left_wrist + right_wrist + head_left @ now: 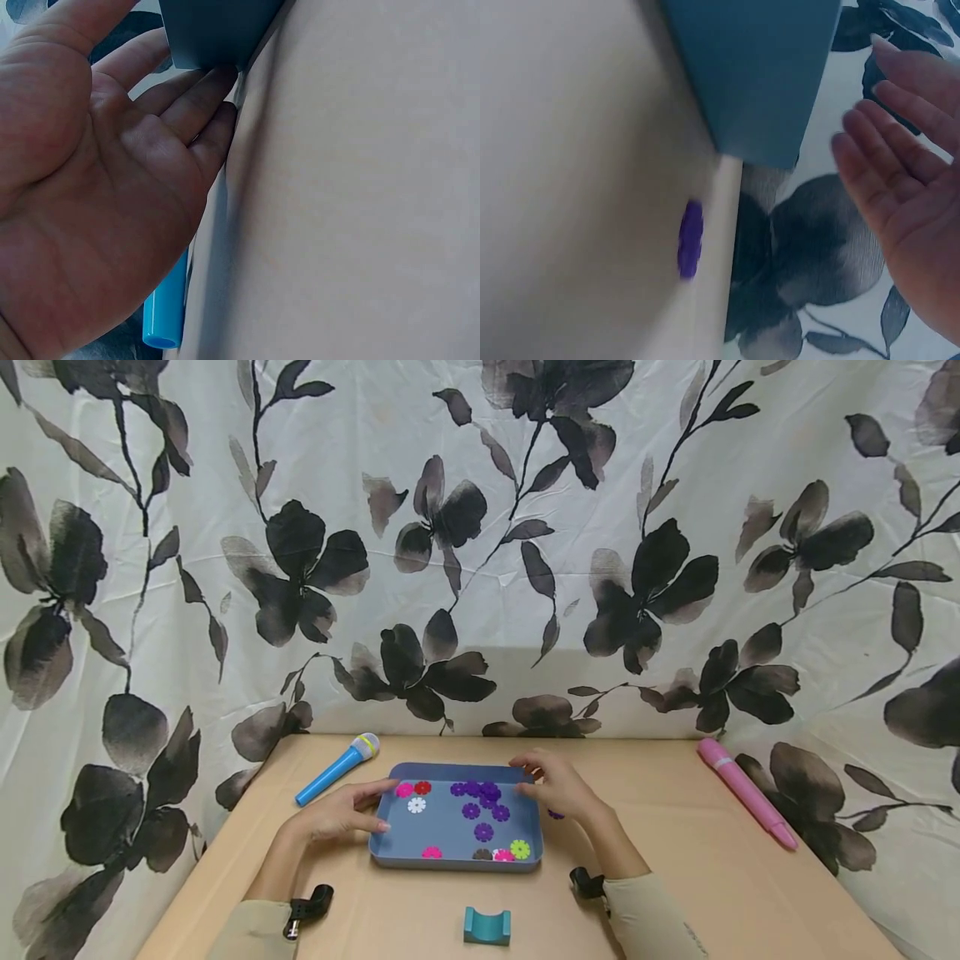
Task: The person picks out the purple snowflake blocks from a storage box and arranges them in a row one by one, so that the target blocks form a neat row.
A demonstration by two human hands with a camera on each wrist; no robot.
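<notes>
A grey-blue tray lies on the table with small notched plastic discs in it. Purple discs gather in its right half; pink, red, white, brown and lime ones lie near the edges. My left hand grips the tray's left end, fingertips low against its wall in the left wrist view. My right hand is at the tray's far right corner, fingers spread and loosely bent. In the right wrist view those fingers are apart from the tray wall. One purple disc lies on the table just right of the tray.
A blue toy microphone lies behind my left hand. To the far right is a pink pen-shaped toy. A teal curved block sits in front of the tray. Floral cloth hangs behind the table.
</notes>
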